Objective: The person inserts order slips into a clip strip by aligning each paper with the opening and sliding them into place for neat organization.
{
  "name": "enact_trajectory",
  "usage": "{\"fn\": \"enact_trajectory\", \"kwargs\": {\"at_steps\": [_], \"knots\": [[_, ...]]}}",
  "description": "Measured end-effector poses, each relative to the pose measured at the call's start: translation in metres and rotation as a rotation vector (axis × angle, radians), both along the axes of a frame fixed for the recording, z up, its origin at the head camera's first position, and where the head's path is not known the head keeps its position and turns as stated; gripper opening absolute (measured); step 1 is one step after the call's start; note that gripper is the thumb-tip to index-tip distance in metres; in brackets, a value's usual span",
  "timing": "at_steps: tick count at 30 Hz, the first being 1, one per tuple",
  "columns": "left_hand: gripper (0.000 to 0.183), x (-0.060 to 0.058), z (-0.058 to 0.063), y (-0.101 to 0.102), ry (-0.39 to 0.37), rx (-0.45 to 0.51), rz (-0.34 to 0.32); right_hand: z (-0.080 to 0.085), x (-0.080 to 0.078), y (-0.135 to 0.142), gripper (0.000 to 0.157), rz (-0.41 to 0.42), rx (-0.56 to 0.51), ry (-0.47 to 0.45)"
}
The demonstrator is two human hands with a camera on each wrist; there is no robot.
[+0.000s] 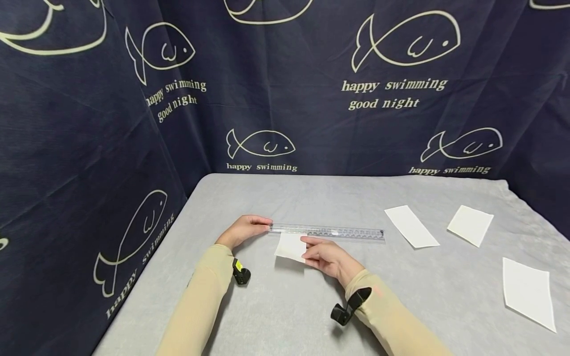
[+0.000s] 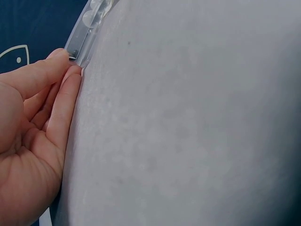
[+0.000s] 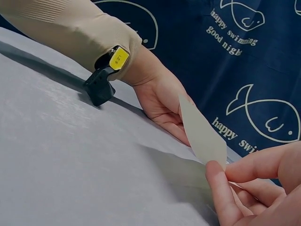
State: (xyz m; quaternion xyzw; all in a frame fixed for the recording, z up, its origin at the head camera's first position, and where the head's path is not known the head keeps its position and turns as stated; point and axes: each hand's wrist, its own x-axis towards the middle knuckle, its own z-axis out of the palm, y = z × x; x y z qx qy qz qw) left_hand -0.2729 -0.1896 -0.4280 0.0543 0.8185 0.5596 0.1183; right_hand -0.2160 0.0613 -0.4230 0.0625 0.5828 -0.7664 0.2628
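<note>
A clear plastic ruler (image 1: 347,232) lies crosswise near the middle of the table. At its left end, my left hand (image 1: 244,229) pinches it between thumb and fingers; the left wrist view shows that end of the ruler (image 2: 82,44) at the fingertips. My right hand (image 1: 329,256) holds a small white piece of paper (image 1: 291,246) by its right edge, thumb against fingers. In the head view the paper's top edge meets the ruler's lower edge. The right wrist view shows this paper (image 3: 202,134) tilted up from the table, casting a shadow.
On the right side of the grey-covered table (image 1: 267,316) lie a long white paper strip (image 1: 411,226), a squarish white paper (image 1: 470,225) and a larger white sheet (image 1: 528,291). A dark blue fish-print curtain (image 1: 311,99) hangs around the table.
</note>
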Motion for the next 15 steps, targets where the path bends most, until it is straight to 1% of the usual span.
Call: {"fn": "enact_trajectory", "kwargs": {"at_steps": [6, 7, 8, 15], "knots": [[0.027, -0.0001, -0.0002, 0.0006, -0.009, -0.002, 0.025, 0.0018, 0.0003, -0.0039, 0.064, 0.001, -0.006, -0.005], [0.027, -0.0028, -0.0040, -0.0002, -0.012, -0.001, 0.032, 0.0021, 0.0003, -0.0047, 0.064, 0.000, -0.005, -0.005], [0.027, -0.0029, -0.0042, -0.0001, -0.014, -0.001, 0.036, 0.0022, 0.0003, -0.0053, 0.064, -0.001, -0.005, -0.005], [0.026, -0.0044, -0.0050, -0.0003, -0.019, -0.005, 0.041, 0.0009, -0.0001, -0.0040, 0.064, -0.015, -0.019, -0.028]]}}
